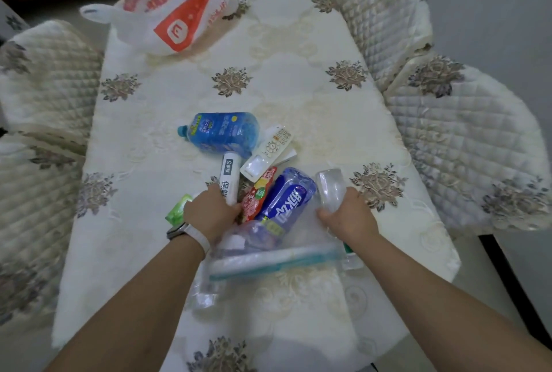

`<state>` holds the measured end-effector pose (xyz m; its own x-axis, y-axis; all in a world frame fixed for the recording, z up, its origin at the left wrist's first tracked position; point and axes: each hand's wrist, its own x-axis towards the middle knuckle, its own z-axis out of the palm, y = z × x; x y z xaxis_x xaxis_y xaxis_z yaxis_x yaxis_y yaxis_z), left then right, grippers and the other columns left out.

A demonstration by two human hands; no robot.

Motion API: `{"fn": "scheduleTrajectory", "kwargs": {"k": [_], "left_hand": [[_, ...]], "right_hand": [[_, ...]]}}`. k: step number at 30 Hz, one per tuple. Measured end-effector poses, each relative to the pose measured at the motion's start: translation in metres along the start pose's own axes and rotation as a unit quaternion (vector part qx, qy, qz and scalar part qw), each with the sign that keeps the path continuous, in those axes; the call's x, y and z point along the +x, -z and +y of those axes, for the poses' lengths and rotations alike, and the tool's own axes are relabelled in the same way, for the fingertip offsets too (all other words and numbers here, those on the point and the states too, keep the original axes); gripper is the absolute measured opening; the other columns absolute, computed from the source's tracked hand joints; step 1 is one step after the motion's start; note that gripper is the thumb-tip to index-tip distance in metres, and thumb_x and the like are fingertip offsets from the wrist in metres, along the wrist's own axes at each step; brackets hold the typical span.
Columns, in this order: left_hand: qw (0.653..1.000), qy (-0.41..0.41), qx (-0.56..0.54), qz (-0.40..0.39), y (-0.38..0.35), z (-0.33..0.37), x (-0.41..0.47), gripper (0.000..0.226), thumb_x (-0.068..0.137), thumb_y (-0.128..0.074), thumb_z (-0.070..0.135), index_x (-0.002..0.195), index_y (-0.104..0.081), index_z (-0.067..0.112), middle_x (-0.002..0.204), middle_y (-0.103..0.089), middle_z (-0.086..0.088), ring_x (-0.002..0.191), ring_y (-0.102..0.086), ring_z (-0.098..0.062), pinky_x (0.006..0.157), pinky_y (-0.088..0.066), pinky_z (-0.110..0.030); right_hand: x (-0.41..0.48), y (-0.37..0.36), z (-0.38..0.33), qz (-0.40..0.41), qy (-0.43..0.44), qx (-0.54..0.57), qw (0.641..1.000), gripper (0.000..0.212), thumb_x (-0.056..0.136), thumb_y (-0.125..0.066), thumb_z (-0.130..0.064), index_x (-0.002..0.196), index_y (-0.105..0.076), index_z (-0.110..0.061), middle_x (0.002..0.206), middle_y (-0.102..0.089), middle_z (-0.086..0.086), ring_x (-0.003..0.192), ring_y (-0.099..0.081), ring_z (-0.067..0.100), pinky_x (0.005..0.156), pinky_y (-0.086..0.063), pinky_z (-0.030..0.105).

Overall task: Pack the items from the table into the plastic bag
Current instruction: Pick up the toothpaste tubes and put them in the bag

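Clear zip-top plastic bag (277,255) nearest, mouth facing away.
Right hand (346,216) grip closed on bag's edge; left hand (213,212) grip closing on white tube (230,176), long axis pointing away, just beyond on bench (298,79); blue bottle (222,134) farther.

The water bottle (288,197) lying nearest carries a blue label with large white Chinese characters, seen upside down and not clearly readable. The shopping bag (167,10) at the far end shows a white logo on an orange panel, and its red print is too blurred to read. The white tube (230,177) bears dark characters, likewise unreadable.
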<state>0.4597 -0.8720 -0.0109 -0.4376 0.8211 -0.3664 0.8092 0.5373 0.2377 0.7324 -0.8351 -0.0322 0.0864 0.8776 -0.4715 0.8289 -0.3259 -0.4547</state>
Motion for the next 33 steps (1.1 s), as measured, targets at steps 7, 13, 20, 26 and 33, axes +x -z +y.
{"fn": "scheduleTrajectory", "kwargs": {"k": [7, 13, 20, 26, 33], "left_hand": [[0.984, -0.030, -0.170, 0.036, 0.022, -0.002, -0.030, 0.045, 0.079, -0.071, 0.042, 0.113, -0.051, 0.019, 0.092, -0.067, -0.001, 0.074, -0.059, -0.021, 0.061, -0.042, -0.030], [0.950, -0.048, -0.296, 0.085, 0.054, -0.006, -0.073, 0.054, 0.083, -0.074, 0.032, 0.130, -0.047, 0.025, 0.092, -0.062, 0.013, 0.080, -0.060, -0.011, 0.069, -0.046, -0.029], [0.909, -0.010, -0.382, 0.166, 0.091, -0.021, -0.126, 0.061, 0.082, -0.075, 0.025, 0.134, -0.044, 0.033, 0.110, -0.064, 0.012, 0.098, -0.064, -0.011, 0.085, -0.056, -0.037], [0.888, 0.056, -0.389, 0.239, 0.114, -0.058, -0.176, 0.059, 0.079, -0.076, 0.027, 0.130, -0.049, 0.036, 0.107, -0.067, 0.016, 0.094, -0.066, -0.009, 0.084, -0.058, -0.044], [0.851, 0.110, -0.419, 0.297, 0.110, -0.106, -0.237, 0.057, 0.083, -0.075, 0.021, 0.132, -0.049, 0.035, 0.105, -0.064, 0.017, 0.092, -0.064, -0.005, 0.080, -0.057, -0.037]], "right_hand": [[-0.029, 0.002, 0.011, 0.007, -0.019, 0.035, 0.999, 0.068, 0.053, -0.063, -0.055, 0.107, -0.050, -0.017, 0.093, -0.061, 0.003, 0.078, -0.063, 0.023, 0.070, -0.056, 0.039], [-0.068, 0.015, 0.004, 0.033, 0.000, 0.108, 0.994, 0.050, 0.064, -0.073, -0.035, 0.103, -0.051, -0.015, 0.078, -0.062, -0.003, 0.066, -0.060, 0.012, 0.057, -0.047, 0.029], [-0.091, 0.037, -0.031, 0.001, 0.100, 0.176, 0.979, 0.038, 0.067, -0.074, -0.023, 0.097, -0.052, -0.017, 0.082, -0.063, -0.002, 0.070, -0.061, 0.015, 0.058, -0.047, 0.030], [-0.114, 0.035, -0.077, -0.071, 0.205, 0.194, 0.957, 0.035, 0.075, -0.072, -0.023, 0.104, -0.051, -0.022, 0.089, -0.062, -0.004, 0.071, -0.060, 0.009, 0.050, -0.043, 0.019], [-0.157, 0.007, -0.126, -0.164, 0.288, 0.160, 0.930, 0.037, 0.070, -0.072, -0.021, 0.100, -0.050, -0.025, 0.090, -0.061, -0.005, 0.080, -0.061, 0.013, 0.069, -0.051, 0.035]]}}
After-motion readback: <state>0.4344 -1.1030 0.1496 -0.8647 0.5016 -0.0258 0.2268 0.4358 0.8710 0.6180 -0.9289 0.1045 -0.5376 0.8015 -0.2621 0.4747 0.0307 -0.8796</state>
